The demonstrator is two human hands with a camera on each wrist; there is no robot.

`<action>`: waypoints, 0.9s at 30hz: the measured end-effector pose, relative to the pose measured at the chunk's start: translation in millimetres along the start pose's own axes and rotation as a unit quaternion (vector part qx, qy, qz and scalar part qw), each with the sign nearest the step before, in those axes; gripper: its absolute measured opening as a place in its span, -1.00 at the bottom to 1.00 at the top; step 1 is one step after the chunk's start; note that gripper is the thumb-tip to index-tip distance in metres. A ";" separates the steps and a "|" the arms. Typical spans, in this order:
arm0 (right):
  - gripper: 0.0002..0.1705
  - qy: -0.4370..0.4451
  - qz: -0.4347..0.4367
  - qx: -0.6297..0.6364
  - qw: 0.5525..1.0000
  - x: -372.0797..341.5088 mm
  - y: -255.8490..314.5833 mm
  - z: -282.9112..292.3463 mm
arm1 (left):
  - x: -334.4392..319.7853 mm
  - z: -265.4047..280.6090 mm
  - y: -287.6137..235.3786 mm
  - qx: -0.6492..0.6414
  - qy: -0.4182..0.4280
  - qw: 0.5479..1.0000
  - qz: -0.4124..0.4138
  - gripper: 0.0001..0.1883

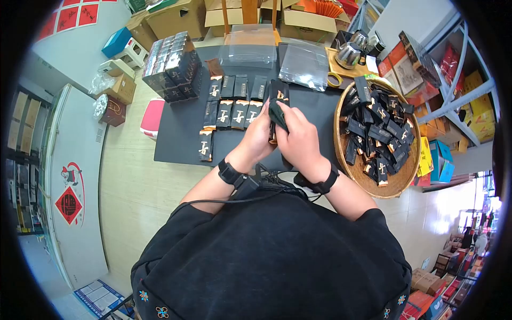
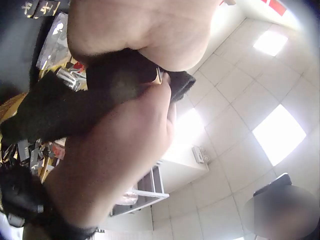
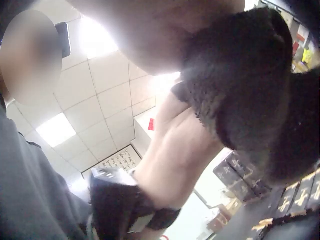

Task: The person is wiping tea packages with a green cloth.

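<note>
Close together over the table, both hands are at a black item with gold lettering (image 1: 280,88), whose shape is partly covered. The left hand (image 1: 257,137) grips its left side. A dark cloth (image 1: 277,116) is bunched in the right hand (image 1: 300,137), against the item. In the left wrist view the cloth (image 2: 42,112) hangs between the left hand (image 2: 140,30) and right hand (image 2: 125,135). It covers much of the right wrist view (image 3: 240,75), beside the right hand (image 3: 155,35). Rows of black packets (image 1: 224,113) lie left of the hands.
A round wicker basket (image 1: 341,152) of loose black packets stands at the right. Stacked wrapped boxes (image 1: 173,66) stand at the table's back left. Clear plastic sheets (image 1: 304,64), a tape roll (image 1: 334,80) and a wooden tray with a metal kettle (image 1: 349,55) are at the back.
</note>
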State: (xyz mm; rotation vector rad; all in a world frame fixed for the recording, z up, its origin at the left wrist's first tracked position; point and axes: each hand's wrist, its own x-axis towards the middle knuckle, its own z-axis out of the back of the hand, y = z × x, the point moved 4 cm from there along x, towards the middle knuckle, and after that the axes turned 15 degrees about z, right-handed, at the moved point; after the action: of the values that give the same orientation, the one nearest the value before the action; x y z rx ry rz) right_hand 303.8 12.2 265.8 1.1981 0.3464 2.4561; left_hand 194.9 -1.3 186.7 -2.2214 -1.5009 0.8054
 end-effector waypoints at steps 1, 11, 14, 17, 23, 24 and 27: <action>-0.52 -0.004 0.006 -0.006 1.000 8.4 -2.5 -5.8 | -7.9 -5.6 -5.9 0.011 0.013 1.000 -0.007 -0.48; -0.53 -0.019 -0.026 -0.017 0.999 24.3 14.9 -48.0 | -18.2 28.6 -30.6 0.019 -0.008 1.000 0.008 -0.49; -0.58 -0.035 -0.066 -0.076 0.994 47.2 -21.5 -44.6 | -28.0 1.6 -26.9 0.039 0.009 0.999 -0.010 -0.46; -0.61 -0.044 -0.065 -0.060 0.995 47.5 -14.4 -42.8 | -23.3 4.3 -29.3 0.016 0.036 0.999 0.003 -0.44; -0.61 -0.024 -0.033 -0.068 0.997 49.1 -2.4 -46.8 | -22.0 10.4 -31.9 -0.022 0.050 0.999 0.002 -0.47; -0.63 -0.046 -0.043 -0.101 0.993 53.6 -18.6 -43.6 | -22.4 6.4 -26.9 -0.003 0.046 0.999 0.005 -0.44; -0.65 -0.020 -0.098 -0.094 0.990 50.7 -32.3 -37.4 | -18.0 6.0 -18.1 -0.013 0.074 0.997 0.026 -0.47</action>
State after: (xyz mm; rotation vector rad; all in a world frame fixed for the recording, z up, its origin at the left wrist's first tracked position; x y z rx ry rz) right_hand 253.0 61.6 266.3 1.0772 0.2043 2.2381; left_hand 172.9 -11.2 197.0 -2.2921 -1.3966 0.6237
